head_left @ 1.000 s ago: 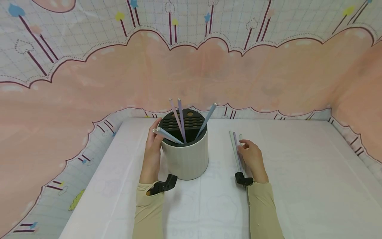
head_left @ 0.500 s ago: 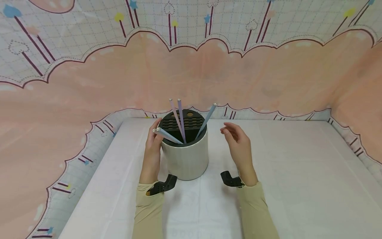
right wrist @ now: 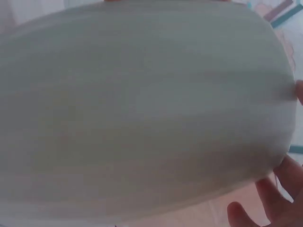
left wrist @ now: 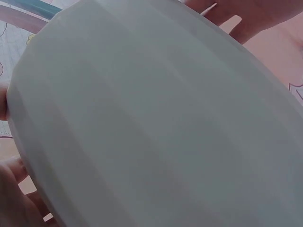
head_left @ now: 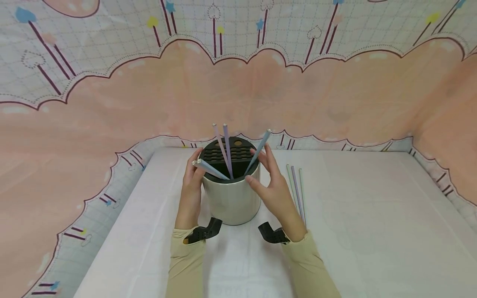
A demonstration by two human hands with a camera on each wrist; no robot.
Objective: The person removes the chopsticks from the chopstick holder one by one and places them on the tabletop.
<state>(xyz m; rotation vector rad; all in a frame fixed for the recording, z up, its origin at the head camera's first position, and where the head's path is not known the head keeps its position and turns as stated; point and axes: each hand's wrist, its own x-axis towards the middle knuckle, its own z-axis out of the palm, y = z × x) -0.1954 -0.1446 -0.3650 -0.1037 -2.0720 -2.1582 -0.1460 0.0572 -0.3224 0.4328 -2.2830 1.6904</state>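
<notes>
A round off-white pen holder [head_left: 232,203] with a black slotted top [head_left: 227,152] stands upright on the white table. My left hand [head_left: 190,188] holds its left side, thumb near the rim. On the opposite side my right hand [head_left: 275,194] grips it, thumb at the front rim and fingers round the back right. Slim pastel pens with shiny ends lean out of the top: a pink pen [head_left: 220,142], a purple pen [head_left: 227,145] and blue pens [head_left: 212,169] tilted left and right. The holder's pale wall [left wrist: 151,113] fills the left wrist view, and its wall [right wrist: 151,109] the right.
Right of the holder, partly behind my right forearm, lie a purple stick [head_left: 296,188] and two thin pale green sticks [head_left: 302,188]. A patterned peach and white cloth [head_left: 238,91] hangs behind the table [head_left: 372,215].
My right hand has left the loose sticks on the right, moved left and taken hold of the pen holder's right side. The left hand and holder stay nearly in place.
</notes>
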